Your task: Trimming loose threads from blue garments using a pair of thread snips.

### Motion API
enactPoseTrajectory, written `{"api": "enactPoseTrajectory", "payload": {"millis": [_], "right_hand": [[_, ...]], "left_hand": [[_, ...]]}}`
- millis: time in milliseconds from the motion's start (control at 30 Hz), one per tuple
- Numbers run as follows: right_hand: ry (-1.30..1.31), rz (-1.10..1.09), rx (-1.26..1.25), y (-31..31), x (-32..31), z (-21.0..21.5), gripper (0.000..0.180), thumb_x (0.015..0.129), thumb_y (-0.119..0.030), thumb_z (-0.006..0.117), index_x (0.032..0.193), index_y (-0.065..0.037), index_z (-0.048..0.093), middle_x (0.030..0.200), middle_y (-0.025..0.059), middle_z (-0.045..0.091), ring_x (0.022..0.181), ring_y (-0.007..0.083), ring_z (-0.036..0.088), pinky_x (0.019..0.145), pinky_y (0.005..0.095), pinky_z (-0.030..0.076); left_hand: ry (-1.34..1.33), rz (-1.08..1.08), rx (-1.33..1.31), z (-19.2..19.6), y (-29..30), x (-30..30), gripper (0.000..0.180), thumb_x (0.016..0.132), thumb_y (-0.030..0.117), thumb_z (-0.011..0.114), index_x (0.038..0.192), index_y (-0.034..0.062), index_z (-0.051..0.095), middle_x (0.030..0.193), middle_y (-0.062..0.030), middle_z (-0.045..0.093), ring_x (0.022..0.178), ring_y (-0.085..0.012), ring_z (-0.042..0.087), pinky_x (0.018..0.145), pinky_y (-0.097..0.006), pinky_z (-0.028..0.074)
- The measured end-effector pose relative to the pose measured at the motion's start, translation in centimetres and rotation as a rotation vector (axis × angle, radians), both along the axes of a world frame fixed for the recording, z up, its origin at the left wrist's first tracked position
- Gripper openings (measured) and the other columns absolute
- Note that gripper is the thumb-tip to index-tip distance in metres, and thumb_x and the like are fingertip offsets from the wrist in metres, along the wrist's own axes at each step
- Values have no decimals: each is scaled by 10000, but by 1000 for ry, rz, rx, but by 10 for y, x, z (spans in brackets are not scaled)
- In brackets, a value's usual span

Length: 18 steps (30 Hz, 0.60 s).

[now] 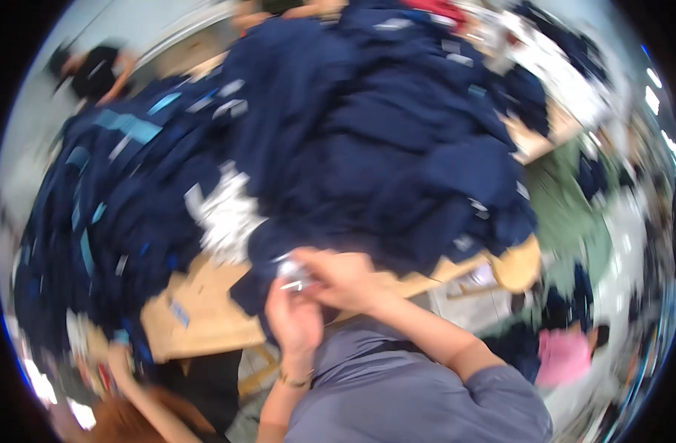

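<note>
Small white item point(294, 275) in grip

Left hand point(295, 321) and right hand point(345, 277) grasp the item together; blur hides its kind. Position: at the near edge of the navy garments point(404, 155). A white bundle point(227, 218) lies just beyond, leftward, on the wooden tabletop's point(201, 317) garment-laden side.

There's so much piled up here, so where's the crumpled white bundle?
In the head view, the white bundle lies left of centre among the navy garments, beyond the bare wooden tabletop and up-left of the left hand.
</note>
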State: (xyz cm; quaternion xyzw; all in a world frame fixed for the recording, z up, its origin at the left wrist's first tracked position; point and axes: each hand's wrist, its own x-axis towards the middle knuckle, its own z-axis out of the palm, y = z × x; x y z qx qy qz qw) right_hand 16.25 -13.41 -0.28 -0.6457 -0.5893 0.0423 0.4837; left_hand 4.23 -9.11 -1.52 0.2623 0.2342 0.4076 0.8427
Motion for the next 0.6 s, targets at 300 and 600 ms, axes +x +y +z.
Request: {"api": "enactPoseTrajectory", "payload": {"millis": [300,600], "right_hand": [[334,204,8,-10,25,7,80,681,-82,621,727,-29,583,632,107,585,623,296,586,499,370,400],[982,602,-116,-15,57,-5,216,791,-162,683,721,25,599,570,-53,484,534,38,380,477,250,297]], "left_hand": [[865,378,1262,23,16,2,190,909,123,534,1032,-21,542,989,-79,578,928,-143,532,830,-272,421],[332,-480,920,-9,79,-19,298,919,158,524,1162,-11,493,1162,-74,511,1099,-143,455,969,-284,308]]}}
